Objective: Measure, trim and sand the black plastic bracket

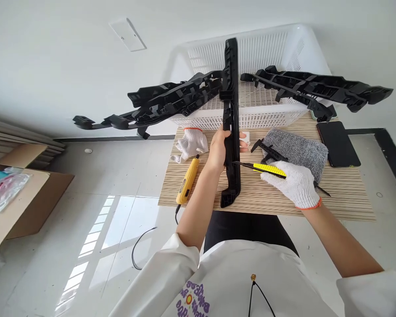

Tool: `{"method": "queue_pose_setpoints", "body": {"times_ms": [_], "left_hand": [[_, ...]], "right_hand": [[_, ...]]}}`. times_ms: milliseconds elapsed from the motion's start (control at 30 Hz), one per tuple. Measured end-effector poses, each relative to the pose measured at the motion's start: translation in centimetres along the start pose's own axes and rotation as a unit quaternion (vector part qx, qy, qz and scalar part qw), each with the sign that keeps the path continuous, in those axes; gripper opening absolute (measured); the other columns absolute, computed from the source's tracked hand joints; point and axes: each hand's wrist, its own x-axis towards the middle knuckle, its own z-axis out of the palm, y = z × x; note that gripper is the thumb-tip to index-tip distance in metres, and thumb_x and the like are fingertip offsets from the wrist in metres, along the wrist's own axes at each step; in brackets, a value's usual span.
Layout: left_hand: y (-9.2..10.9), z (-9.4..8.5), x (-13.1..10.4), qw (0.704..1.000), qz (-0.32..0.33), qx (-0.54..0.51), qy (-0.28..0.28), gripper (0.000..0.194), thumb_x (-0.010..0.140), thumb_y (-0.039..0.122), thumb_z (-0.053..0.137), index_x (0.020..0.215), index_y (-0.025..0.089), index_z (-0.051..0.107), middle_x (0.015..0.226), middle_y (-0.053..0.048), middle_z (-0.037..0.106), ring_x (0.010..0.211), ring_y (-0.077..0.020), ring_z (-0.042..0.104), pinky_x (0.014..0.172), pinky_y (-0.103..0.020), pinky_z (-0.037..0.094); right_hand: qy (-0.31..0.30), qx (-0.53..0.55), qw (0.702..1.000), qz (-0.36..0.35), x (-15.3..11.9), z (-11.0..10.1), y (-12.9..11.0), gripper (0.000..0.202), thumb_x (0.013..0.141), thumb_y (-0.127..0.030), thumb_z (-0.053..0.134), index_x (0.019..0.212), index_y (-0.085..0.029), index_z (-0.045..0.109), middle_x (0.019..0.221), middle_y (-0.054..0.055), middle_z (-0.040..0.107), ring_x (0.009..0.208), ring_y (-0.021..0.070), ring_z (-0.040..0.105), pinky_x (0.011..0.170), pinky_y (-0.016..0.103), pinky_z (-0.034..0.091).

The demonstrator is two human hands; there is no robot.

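My bare left hand (219,147) is closed around a long black molded plastic part (231,119), which stands lengthwise in front of me. Its far end reaches over the basket, and its near end lies above the table's front edge. My right hand (293,182), in a white knit glove with an orange cuff, grips a yellow-handled tool (265,168). The tool's thin dark tip points left and meets the near half of the plastic part; whether it is a blade or a file I cannot tell. Beyond the glove lies a black caliper (272,152), partly hidden, against a grey cloth (297,147).
A white slatted basket (267,112) stands behind the table (343,193), with black plastic parts (181,99) and more black parts (317,86) across it. A yellow corded rotary tool (188,181), a white glove (193,143) and a black phone (339,143) lie on the table. An open carton (36,202) is left.
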Motion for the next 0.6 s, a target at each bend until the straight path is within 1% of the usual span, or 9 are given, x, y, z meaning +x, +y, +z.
{"method": "queue_pose_setpoints", "body": {"times_ms": [67,133,200,267,333,400,500,533,600], "left_hand": [[0.2,0.0,0.1,1.000,0.011,-0.022,0.010,0.022,0.094,0.040,0.054,0.090,0.020,0.062,0.077,-0.001,0.072,0.062,-0.0134,0.069,0.075,-0.030,0.064],[0.7,0.0,0.3,1.000,0.015,-0.017,0.014,0.026,0.093,0.045,0.057,0.089,0.019,0.063,0.077,-0.003,0.072,0.063,-0.0146,0.069,0.077,-0.033,0.064],[1.4,0.0,0.5,1.000,0.014,0.019,0.015,0.030,0.092,0.048,0.063,0.087,0.018,0.065,0.080,-0.005,0.073,0.069,-0.0170,0.072,0.078,-0.034,0.064],[2.3,0.1,0.8,0.998,0.011,0.065,0.024,0.028,0.090,0.045,0.070,0.087,0.018,0.066,0.081,-0.005,0.074,0.074,-0.0179,0.074,0.078,-0.033,0.064],[3.1,0.4,1.1,0.994,0.009,0.096,0.041,0.024,0.089,0.041,0.074,0.087,0.018,0.067,0.080,-0.004,0.073,0.073,-0.0162,0.073,0.076,-0.030,0.063],[3.6,0.6,1.5,0.993,0.007,0.107,0.058,0.028,0.092,0.044,0.072,0.084,0.018,0.066,0.076,-0.003,0.072,0.069,-0.0143,0.071,0.073,-0.028,0.062],[3.6,0.8,1.9,0.993,0.014,0.089,0.070,0.038,0.094,0.053,0.068,0.079,0.018,0.064,0.069,-0.002,0.069,0.062,-0.0128,0.067,0.068,-0.027,0.062],[3.5,0.8,1.9,0.995,0.018,0.078,0.065,0.038,0.093,0.053,0.069,0.079,0.018,0.064,0.068,-0.001,0.067,0.060,-0.0125,0.066,0.068,-0.027,0.062],[3.0,0.7,1.8,0.998,0.024,0.052,0.041,0.033,0.092,0.047,0.071,0.080,0.018,0.064,0.067,0.000,0.067,0.058,-0.0116,0.065,0.069,-0.026,0.062]], "right_hand": [[-0.002,0.004,1.000,-0.007,0.0,0.1,0.0,0.051,0.091,-0.073,0.060,0.093,-0.026,0.079,0.071,0.003,0.073,0.060,0.0184,0.066,0.055,0.032,0.039],[-0.002,0.004,1.000,-0.009,0.1,0.1,0.1,0.051,0.091,-0.073,0.060,0.094,-0.026,0.078,0.068,0.002,0.071,0.058,0.0181,0.065,0.054,0.032,0.039],[0.003,-0.002,1.000,-0.011,0.2,0.1,0.2,0.052,0.092,-0.073,0.059,0.094,-0.025,0.078,0.065,0.002,0.069,0.057,0.0186,0.065,0.054,0.032,0.039],[0.007,-0.007,1.000,-0.015,0.2,0.1,0.2,0.053,0.092,-0.073,0.058,0.093,-0.024,0.078,0.063,0.003,0.068,0.056,0.0189,0.064,0.054,0.032,0.038],[0.003,-0.005,1.000,-0.018,0.2,0.1,0.2,0.053,0.092,-0.074,0.058,0.089,-0.024,0.078,0.062,0.003,0.068,0.055,0.0188,0.063,0.053,0.032,0.038],[-0.003,0.004,1.000,-0.020,0.2,0.1,0.3,0.052,0.092,-0.073,0.058,0.089,-0.025,0.078,0.065,0.003,0.069,0.057,0.0191,0.065,0.055,0.032,0.039],[-0.008,0.012,1.000,-0.017,0.1,0.2,0.3,0.051,0.091,-0.072,0.061,0.094,-0.025,0.079,0.068,0.003,0.072,0.060,0.0202,0.067,0.056,0.033,0.041],[-0.008,0.014,1.000,-0.011,0.1,0.2,0.4,0.051,0.090,-0.072,0.062,0.095,-0.025,0.079,0.069,0.003,0.072,0.061,0.0207,0.068,0.056,0.033,0.041],[-0.007,0.030,1.000,0.006,0.0,0.1,0.3,0.050,0.088,-0.072,0.064,0.097,-0.025,0.080,0.071,0.004,0.074,0.062,0.0211,0.069,0.057,0.033,0.043]]}}
